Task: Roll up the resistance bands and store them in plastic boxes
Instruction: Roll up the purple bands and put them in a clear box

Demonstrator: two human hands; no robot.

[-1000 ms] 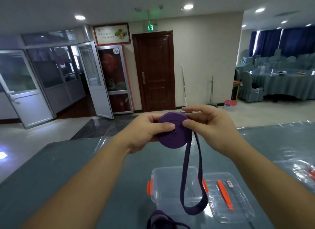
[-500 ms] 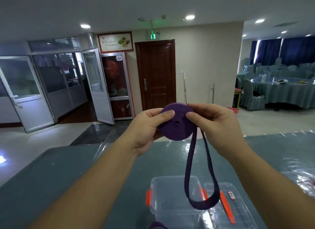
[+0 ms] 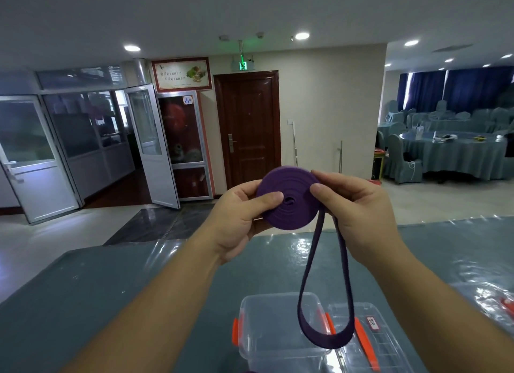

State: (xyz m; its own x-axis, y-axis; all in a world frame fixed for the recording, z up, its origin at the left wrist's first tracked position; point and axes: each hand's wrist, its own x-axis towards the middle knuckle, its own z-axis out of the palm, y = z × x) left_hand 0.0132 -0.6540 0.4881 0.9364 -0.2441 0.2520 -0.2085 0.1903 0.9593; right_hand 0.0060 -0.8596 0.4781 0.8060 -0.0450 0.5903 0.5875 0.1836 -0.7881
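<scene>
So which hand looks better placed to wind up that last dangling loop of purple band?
Probably the right hand. The loose loop leaves the purple coil on its side, beside its thumb, while the left hand pinches the coil's centre, steadying it.

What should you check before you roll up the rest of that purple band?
1. Coil held firmly: ok. The left hand pinches the purple band coil with its thumb on the face, and the right hand grips the other side.
2. Coil tidy and flat: ok, the layers look even.
3. Loose tail free: ok. It hangs as an untangled loop, though still unrolled.
4. Tail clear of snags: cannot tell. Its lowest part hangs in front of the clear plastic box; touching or not is unclear.
5. Box ready: ok. It sits open on the table, with the lid lying beside it.
</scene>
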